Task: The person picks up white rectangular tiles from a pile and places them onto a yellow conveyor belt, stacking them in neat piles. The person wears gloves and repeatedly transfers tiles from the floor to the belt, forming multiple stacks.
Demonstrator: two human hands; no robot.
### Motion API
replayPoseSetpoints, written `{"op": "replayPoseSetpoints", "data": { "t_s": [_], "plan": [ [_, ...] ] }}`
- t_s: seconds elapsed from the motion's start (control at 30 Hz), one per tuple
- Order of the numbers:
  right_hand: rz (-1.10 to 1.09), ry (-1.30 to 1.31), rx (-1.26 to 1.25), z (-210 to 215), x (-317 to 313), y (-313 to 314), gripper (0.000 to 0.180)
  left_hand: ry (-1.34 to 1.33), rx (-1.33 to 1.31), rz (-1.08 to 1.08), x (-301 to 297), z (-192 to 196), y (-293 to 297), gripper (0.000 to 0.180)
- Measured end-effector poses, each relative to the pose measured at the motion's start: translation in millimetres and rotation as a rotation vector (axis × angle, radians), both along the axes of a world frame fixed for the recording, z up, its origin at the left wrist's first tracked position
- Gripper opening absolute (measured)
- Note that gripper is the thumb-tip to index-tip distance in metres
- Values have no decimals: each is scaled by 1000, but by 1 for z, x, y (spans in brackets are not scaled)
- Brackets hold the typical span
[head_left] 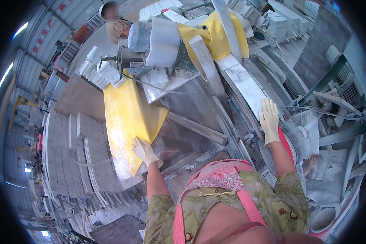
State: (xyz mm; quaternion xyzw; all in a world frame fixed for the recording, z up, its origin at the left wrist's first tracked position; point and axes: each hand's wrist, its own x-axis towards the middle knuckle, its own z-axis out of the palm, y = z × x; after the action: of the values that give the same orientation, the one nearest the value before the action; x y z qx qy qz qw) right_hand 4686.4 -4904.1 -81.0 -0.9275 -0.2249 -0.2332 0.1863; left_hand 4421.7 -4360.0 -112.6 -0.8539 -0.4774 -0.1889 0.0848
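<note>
Head view, looking down at a stone-working bench.

Left hand [144,151]: gloved in pale rubber, fingers curling over the lower right edge of a yellow sheet [128,122]. It is gripping that edge, thumb underneath as far as I can tell. The sheet is lying at a slant across the left part of the wet metal bench [191,110], its lower part glistening with water.

Right hand [269,120]: also gloved, lying flat and open, fingers spread, pressing on the near end of a long white marble strip [244,87]. It is grasping nothing. The strip is running away from the person toward the upper middle of the view, beside a grey metal rail [209,67] that is crossing the bench at an angle.

A second yellow sheet [217,34] is draped over the machine at the far end, next to a curved white stone piece [163,42]. A red-rimmed round basin [290,142] is sitting just beside the right forearm.

Another person [116,26] is standing at the far side, past the machine; that person's hands are not showing clearly.

Stacks of white stone mouldings [77,150] are filling the floor on the left, well apart from both hands. The person is wearing a pink apron [223,179] over a green patterned top.
</note>
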Motion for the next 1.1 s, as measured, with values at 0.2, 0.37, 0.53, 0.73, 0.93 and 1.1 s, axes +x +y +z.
{"op": "replayPoseSetpoints", "data": {
  "t_s": [0.2, 0.37, 0.53, 0.73, 0.93, 1.1],
  "plan": [
    [-42, 63, -60, 4, 0, 0, 52, -3, -10, 30, 3, 4, -2, 47],
    [-8, -3, -34, 4, -8, -4, 51, -9, -2, 14, 1, 3, -2, 47],
    [-16, 8, -49, 3, -11, -8, 52, -13, 20, -6, -1, 1, -2, 48],
    [-4, 10, -44, 5, -10, -9, 52, 13, 13, 18, 4, 4, -3, 48],
    [-13, 3, -37, 7, -17, -12, 50, -13, 18, 7, 2, 4, -3, 48],
    [-18, 8, -27, 8, -19, -13, 49, 14, 37, 0, 2, 0, -2, 48]
  ]
}}
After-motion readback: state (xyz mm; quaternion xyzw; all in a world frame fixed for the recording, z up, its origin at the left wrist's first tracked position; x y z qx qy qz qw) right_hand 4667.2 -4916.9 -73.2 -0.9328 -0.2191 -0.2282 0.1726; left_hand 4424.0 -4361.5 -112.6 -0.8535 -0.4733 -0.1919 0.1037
